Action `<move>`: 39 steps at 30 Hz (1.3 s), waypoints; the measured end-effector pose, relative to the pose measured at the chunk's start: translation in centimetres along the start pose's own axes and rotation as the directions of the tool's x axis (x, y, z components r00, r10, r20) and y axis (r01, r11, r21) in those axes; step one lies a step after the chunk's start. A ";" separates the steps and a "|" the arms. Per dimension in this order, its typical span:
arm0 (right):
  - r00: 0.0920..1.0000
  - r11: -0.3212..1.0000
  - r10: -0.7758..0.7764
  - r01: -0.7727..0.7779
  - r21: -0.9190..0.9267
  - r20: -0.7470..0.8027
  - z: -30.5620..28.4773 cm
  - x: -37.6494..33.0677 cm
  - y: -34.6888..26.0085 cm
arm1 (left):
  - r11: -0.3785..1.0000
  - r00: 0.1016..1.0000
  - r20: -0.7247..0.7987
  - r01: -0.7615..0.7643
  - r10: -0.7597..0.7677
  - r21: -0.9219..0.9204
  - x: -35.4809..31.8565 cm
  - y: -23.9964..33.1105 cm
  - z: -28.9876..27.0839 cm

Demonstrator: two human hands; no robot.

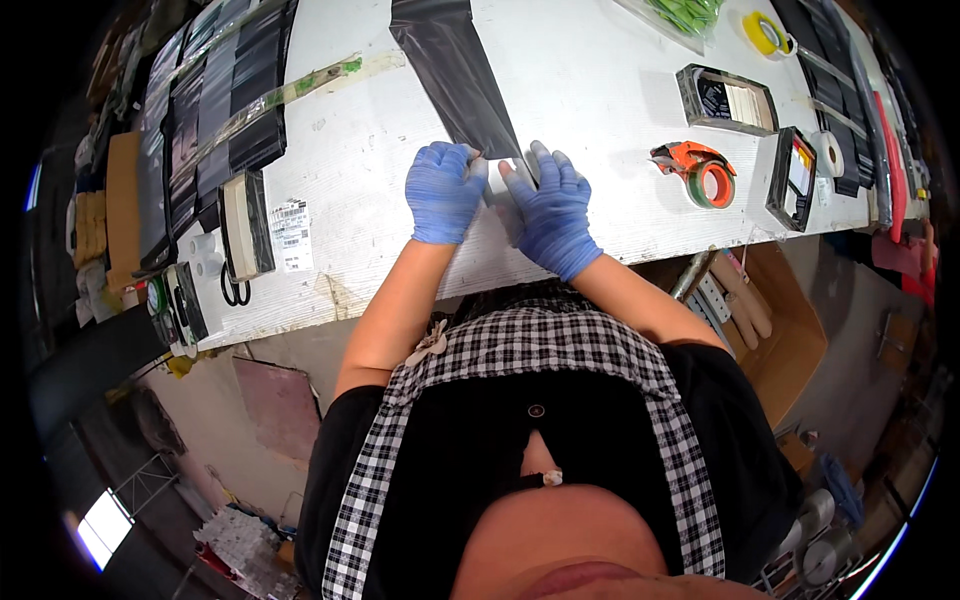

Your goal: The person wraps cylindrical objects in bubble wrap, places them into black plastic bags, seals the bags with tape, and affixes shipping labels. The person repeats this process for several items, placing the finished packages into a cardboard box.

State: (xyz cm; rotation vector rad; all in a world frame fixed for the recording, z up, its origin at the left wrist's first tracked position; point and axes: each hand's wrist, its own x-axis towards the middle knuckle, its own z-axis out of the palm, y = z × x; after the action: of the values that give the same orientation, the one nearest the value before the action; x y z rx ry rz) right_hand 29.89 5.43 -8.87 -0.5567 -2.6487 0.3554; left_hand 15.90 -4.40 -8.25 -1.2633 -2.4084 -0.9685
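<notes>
A long black plastic sleeve lies on the white table and runs from the far edge of the view toward me. Its near end, with a paler greyish flap, is between my two hands. Both hands wear blue gloves that leave some fingertips bare. My left hand is closed, its thumb and curled fingers pinching the sleeve's left near corner. My right hand rests at the right near corner, fingers stretched out and thumb against the flap. Part of the sleeve's end is hidden by the hands.
Dark flat packages line the left of the table, beside an open box and a label sheet. To the right are an orange tape dispenser, card boxes and yellow tape. A cardboard carton stands below.
</notes>
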 end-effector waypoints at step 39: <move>0.862 0.887 0.414 -0.455 0.086 0.293 4.4 -4.5 -8.9 | 0.147 0.458 0.711 0.878 -0.534 -0.455 -16.7 -6.1 -7.9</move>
State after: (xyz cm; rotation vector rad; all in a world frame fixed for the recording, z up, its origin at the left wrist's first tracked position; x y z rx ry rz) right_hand 28.84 -5.14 -11.40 -1.1342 -2.6905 0.8129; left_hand 20.24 -22.64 -13.34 -0.1730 -3.0638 -2.5809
